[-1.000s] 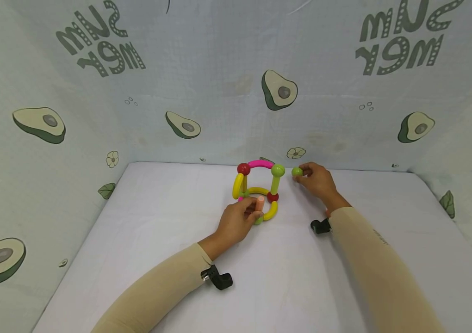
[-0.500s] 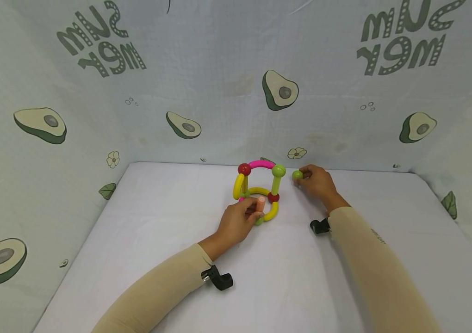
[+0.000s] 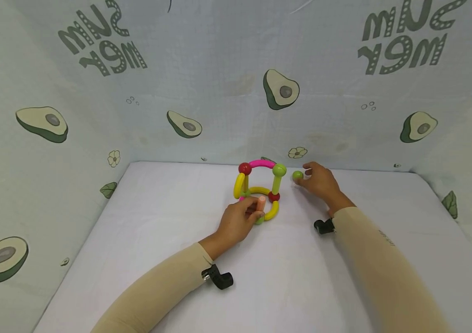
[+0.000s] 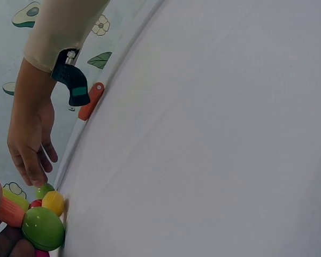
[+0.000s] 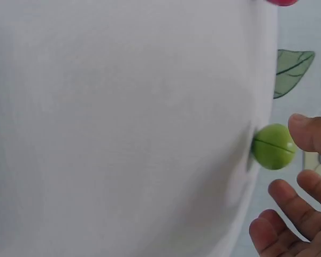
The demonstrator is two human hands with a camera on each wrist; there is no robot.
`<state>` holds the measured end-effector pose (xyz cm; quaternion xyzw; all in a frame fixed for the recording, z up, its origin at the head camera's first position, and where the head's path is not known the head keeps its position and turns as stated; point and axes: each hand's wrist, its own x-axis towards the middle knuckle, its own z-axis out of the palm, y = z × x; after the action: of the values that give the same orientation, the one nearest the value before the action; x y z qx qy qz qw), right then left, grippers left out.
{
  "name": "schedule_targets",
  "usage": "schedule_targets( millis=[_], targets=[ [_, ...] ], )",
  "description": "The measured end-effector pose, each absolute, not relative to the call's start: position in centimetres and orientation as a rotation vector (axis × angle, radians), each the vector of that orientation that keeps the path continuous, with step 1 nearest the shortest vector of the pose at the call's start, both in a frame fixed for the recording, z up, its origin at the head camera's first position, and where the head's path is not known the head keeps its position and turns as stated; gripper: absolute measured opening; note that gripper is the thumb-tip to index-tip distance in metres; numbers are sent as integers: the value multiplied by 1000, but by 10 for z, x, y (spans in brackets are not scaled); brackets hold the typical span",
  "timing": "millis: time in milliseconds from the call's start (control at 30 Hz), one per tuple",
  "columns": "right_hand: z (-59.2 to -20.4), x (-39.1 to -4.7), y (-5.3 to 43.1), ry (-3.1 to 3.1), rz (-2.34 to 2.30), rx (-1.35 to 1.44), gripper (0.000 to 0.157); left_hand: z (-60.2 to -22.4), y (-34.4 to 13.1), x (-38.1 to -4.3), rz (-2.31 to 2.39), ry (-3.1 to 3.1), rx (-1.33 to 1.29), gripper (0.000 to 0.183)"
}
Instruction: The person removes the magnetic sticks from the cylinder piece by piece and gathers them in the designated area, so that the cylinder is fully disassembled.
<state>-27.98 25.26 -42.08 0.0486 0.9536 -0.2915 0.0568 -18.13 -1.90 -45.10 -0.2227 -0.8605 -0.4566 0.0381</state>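
Note:
In the head view a frame of coloured magnetic sticks and balls stands at the table's back middle, with a red ball (image 3: 245, 169), a pink curved stick (image 3: 262, 163) and yellow curved sticks (image 3: 271, 211). My left hand (image 3: 238, 220) pinches the upright orange stick (image 3: 261, 203) at the frame's near corner; a green ball (image 4: 43, 228) sits at that stick's end. A loose green ball (image 5: 274, 146) rests on the table right of the frame. My right hand (image 3: 320, 181) is beside it, thumb and fingers spread apart, thumb tip close to the ball.
An orange-red stick (image 4: 91, 101) lies near the right wrist, mostly hidden in the head view. White cloth covers the table (image 3: 286, 277). An avocado-print sheet (image 3: 227, 92) hangs behind and along both sides.
My right hand shifted the loose green ball slightly nearer, then its fingers opened and lifted away, leaving the ball on the table. My left hand keeps its hold on the orange stick.

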Motion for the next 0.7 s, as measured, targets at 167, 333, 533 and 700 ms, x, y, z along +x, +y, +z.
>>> schedule_targets(
  millis=[167, 333, 533, 700],
  targets=[
    [-402, -270, 249, 2945, -880, 104, 64, -450, -19, -182, -1393, -2640, -689, 32],
    [-390, -252, 245, 2996, -816, -36, 60, -450, -19, -183, -1382, -2636, -696, 31],
    [-383, -225, 237, 2976, -831, -152, 53, -451, -19, -182, -1374, -2640, -700, 32],
    [-379, -203, 223, 2951, -857, -234, 46, -451, -19, -183, -1378, -2651, -697, 32]
  ],
)
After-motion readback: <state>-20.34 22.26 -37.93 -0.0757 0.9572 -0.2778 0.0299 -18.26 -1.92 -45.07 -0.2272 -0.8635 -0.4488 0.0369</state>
